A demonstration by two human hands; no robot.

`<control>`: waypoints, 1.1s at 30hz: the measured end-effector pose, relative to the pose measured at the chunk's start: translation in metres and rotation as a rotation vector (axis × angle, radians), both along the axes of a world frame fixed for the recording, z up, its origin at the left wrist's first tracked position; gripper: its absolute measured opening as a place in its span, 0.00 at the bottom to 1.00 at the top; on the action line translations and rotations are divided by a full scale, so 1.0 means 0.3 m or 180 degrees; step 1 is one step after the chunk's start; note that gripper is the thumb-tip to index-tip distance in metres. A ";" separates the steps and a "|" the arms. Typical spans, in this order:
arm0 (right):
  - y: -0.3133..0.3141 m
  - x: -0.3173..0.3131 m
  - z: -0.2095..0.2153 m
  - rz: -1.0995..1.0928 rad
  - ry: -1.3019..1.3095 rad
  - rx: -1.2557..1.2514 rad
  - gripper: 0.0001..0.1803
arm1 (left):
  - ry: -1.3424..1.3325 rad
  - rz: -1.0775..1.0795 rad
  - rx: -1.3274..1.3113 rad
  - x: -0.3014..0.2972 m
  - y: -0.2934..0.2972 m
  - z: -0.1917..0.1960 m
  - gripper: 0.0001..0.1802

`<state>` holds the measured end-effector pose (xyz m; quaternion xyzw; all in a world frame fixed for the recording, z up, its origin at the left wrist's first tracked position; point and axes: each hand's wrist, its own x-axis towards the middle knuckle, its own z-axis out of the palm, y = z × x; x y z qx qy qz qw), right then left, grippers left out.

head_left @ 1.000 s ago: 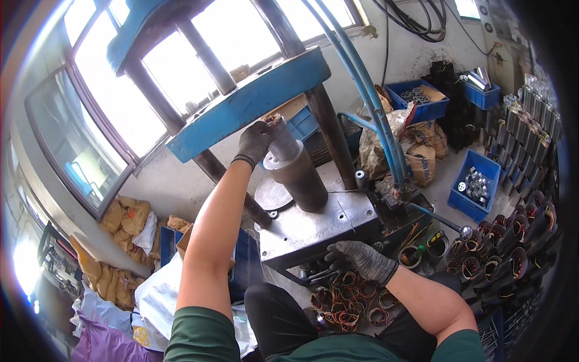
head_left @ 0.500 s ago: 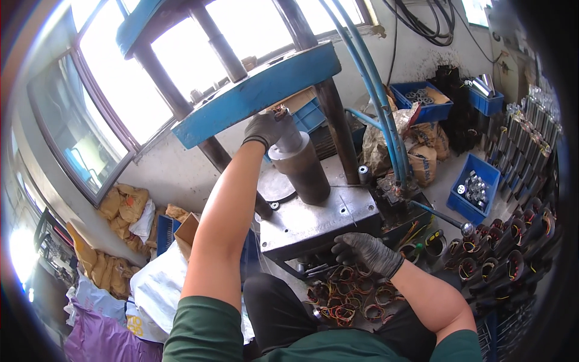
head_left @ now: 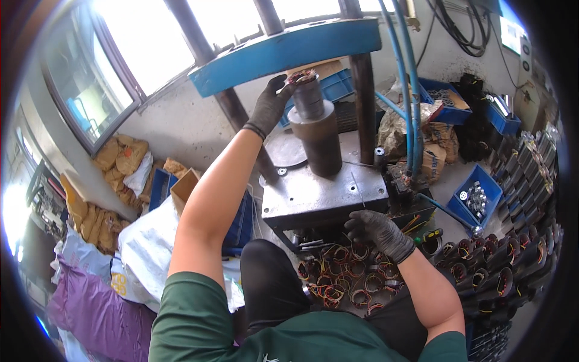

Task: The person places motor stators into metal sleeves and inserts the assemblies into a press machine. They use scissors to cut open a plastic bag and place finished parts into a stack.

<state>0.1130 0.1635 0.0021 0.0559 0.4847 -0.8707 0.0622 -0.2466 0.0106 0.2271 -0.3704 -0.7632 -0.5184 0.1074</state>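
Observation:
In front of me a blue-framed press (head_left: 289, 51) stands over a metal base plate (head_left: 325, 194). On the plate rises a thick dark cylinder (head_left: 321, 145) with a lighter upper rim. A narrower grey metal sleeve (head_left: 309, 101) sits on top, copper windings (head_left: 301, 76) showing at its upper end. My left hand (head_left: 269, 108), in a grey glove, is just left of the sleeve, thumb and fingers apart, fingertips close to the windings; contact is unclear. My right hand (head_left: 383, 235), also gloved, hovers before the plate's front edge, fingers loosely bent and holding nothing visible.
Wound wire rings (head_left: 341, 271) lie below the plate, with dark tubes (head_left: 476, 259) stacked at right. A blue bin (head_left: 476, 196) holds metal parts. Blue pipes (head_left: 416, 120) run beside the press; sacks (head_left: 123, 157) and a purple bag (head_left: 99, 301) lie at left.
My left hand has come away to the left from the metal sleeve, its fingers now spread. The sleeve stays on the cylinder. My right hand keeps nearly the same pose; the view has shifted.

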 end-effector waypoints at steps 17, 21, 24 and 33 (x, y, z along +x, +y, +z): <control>-0.077 0.079 -0.129 0.1269 -0.0223 0.2723 0.32 | -0.2194 0.0859 -0.3203 1.516 -1.611 -1.601 0.25; -0.132 0.071 -0.176 0.1420 -0.0209 0.2202 0.34 | -0.3757 0.1175 -0.3626 1.845 -1.744 -1.788 0.32; -0.101 0.099 -0.232 0.1421 -0.0290 0.2260 0.36 | -0.4837 0.1375 -0.3633 1.908 -1.802 -1.822 0.37; -0.057 0.188 -0.013 0.0354 -0.0125 0.2969 0.28 | -0.3659 0.1689 -0.2998 1.560 -1.779 -1.883 0.33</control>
